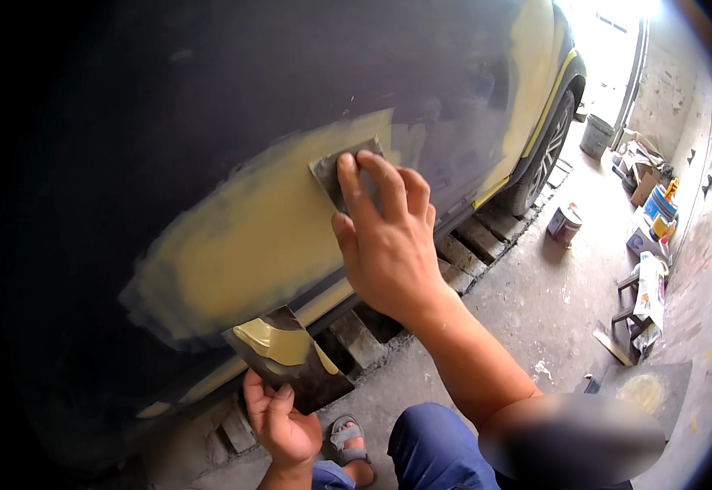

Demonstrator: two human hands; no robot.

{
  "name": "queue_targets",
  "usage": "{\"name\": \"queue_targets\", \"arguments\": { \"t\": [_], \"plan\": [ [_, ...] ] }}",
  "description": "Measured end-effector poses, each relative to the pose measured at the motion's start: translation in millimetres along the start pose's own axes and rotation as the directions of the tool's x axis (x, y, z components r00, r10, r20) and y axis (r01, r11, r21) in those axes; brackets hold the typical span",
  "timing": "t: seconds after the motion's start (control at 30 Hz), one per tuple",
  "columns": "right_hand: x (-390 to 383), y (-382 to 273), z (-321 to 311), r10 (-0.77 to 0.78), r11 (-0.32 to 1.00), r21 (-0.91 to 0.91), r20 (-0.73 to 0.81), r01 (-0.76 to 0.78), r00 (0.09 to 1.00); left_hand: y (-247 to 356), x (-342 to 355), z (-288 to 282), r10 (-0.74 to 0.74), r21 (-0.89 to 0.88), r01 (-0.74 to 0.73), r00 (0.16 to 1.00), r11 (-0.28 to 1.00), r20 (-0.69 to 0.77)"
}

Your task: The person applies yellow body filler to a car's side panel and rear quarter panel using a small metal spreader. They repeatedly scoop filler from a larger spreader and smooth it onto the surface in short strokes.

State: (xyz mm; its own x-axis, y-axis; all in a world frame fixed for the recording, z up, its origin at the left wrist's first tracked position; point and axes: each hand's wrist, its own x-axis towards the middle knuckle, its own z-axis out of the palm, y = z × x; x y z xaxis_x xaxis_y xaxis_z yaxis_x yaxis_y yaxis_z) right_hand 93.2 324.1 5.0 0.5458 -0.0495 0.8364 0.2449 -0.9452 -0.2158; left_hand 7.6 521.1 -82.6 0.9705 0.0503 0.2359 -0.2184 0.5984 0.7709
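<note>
As far as shows, the spreader (329, 175) lies beneath right fingers (386, 181).

Right hand (390, 241) grips a thin grey scraper (328, 174), fingers spread over its face, held at the upper right of a yellow filler patch (241, 253) on the dark car panel (209, 106). Left hand (284, 420) holds a dark square plate (323, 394), tilted, below the patch; yellow paste (276, 341) sits along its upper part. Car wheel (548, 151) at upper right; paint can (565, 224) on floor (503, 327) near it, grey bucket (597, 136) beyond.
</note>
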Motion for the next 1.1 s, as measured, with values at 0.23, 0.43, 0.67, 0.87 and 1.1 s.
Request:
{"name": "queue_targets", "arguments": {
  "t": [0.23,0.43,0.67,0.87,1.1],
  "plan": [
    [-47,4,25,0.036,0.997,0.058,0.105,-0.042,0.994,2,4,-7,0.006,0.031,-0.008,0.998,0.999,0.057],
    [-84,4,33,0.058,0.997,0.048,0.166,-0.067,0.984,3,2,-7,-0.021,0.063,0.023,0.999,0.998,-0.029],
    [-112,8,29,0.040,0.999,-0.029,0.253,-0.033,0.967,2,1,1,-0.023,0.005,0.023,0.999,1.000,0.036],
    [-41,22,-13,0.021,0.999,-0.037,0.015,-0.020,1.000,4,0,1,-0.028,-0.032,0.030,0.998,0.999,0.061],
    [21,10,-9,0.005,1.000,0.001,-0.123,-0.005,0.992,5,-2,1,-0.008,-0.037,0.007,0.999,0.999,-0.048]
  ]
}}
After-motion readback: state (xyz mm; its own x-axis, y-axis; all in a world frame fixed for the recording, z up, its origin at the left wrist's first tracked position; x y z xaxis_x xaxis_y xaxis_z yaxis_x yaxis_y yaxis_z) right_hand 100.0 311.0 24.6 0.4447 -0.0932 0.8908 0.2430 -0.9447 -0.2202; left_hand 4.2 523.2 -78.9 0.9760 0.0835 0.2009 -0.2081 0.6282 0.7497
